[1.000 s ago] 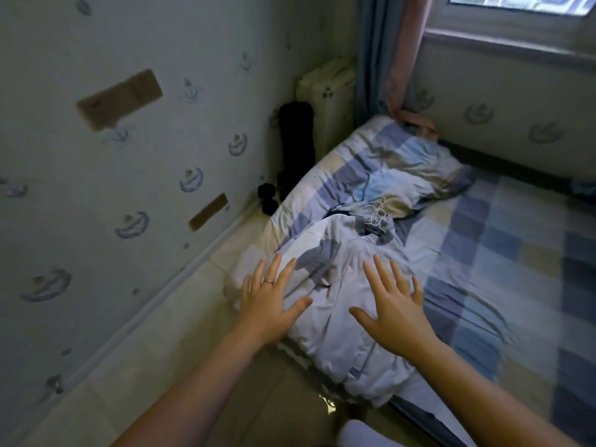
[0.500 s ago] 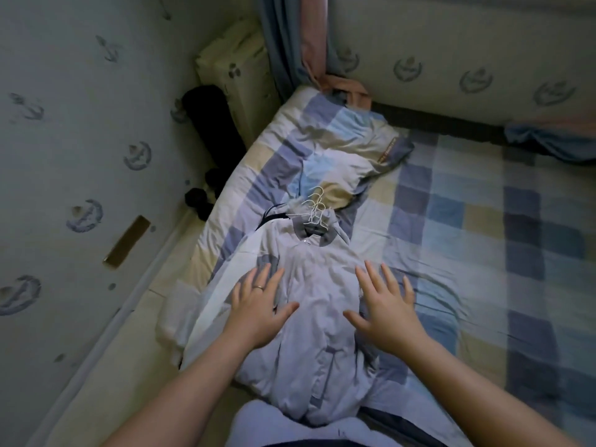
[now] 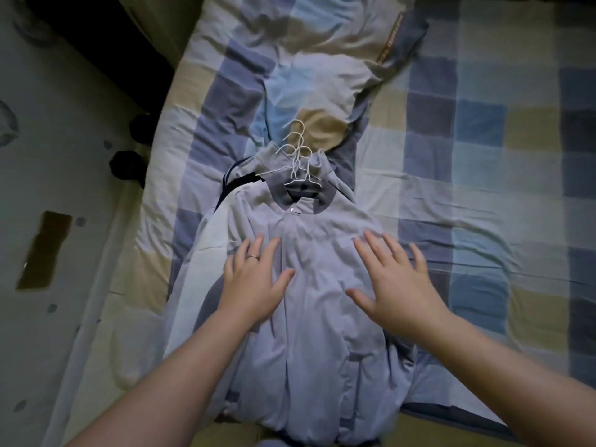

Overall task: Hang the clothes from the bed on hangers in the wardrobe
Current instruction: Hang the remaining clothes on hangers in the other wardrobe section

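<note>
A stack of pale lilac clothes (image 3: pixel 309 343) lies on the checked bed (image 3: pixel 483 162), with white wire hangers (image 3: pixel 298 156) poking out of the collars at the far end. Left hand (image 3: pixel 254 285) and right hand (image 3: pixel 396 285) sit side by side over the top garment's chest, palms down, fingers spread, gripping nothing, with both forearms reaching in from the near edge

One bed (image 3: pixel 483 188) carries one pillow (image 3: pixel 322 59) at its far end and one pile of clothes (image 3: pixel 309 317) at the near end; the layers cannot be counted. At least three white wire hangers (image 3: pixel 298 156) show hooks. Two dark round objects (image 3: pixel 127 164) sit left of the bed.
</note>
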Available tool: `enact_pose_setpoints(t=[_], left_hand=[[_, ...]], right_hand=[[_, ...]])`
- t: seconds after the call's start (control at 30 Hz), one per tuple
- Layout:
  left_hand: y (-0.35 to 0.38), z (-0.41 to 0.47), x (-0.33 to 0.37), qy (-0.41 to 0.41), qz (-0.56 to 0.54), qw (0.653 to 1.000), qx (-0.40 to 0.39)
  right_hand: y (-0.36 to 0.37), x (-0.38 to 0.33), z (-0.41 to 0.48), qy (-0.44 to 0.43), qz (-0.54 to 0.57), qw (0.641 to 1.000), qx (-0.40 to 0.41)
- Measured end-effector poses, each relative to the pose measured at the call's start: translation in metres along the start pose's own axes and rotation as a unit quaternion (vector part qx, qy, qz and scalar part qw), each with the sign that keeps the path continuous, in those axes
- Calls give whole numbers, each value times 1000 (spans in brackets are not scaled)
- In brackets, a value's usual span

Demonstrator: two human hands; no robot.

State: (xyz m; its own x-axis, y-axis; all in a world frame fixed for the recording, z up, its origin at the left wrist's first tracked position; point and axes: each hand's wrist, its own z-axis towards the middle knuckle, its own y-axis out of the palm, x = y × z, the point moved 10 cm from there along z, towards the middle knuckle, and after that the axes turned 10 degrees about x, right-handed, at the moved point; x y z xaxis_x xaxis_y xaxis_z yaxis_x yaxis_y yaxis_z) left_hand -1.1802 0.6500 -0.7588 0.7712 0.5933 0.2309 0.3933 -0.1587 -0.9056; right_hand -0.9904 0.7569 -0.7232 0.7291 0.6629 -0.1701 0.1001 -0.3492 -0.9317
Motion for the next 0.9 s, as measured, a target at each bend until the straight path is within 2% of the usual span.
enact_pose_setpoints(t=[0.2,0.5,0.77,0.9], left_hand=[[62,109,-33,32,34,999,0],[99,230,-52,87,70,990,86],[94,265,-63,70,77,989,105],[82,262,-63,90,63,989,104]], right_hand=[[86,10,104,36,18,999,-24],[172,27,239,85,18,996,-11],[193,47,272,123,93,988,2],[182,60,268,145,124,981,21]])
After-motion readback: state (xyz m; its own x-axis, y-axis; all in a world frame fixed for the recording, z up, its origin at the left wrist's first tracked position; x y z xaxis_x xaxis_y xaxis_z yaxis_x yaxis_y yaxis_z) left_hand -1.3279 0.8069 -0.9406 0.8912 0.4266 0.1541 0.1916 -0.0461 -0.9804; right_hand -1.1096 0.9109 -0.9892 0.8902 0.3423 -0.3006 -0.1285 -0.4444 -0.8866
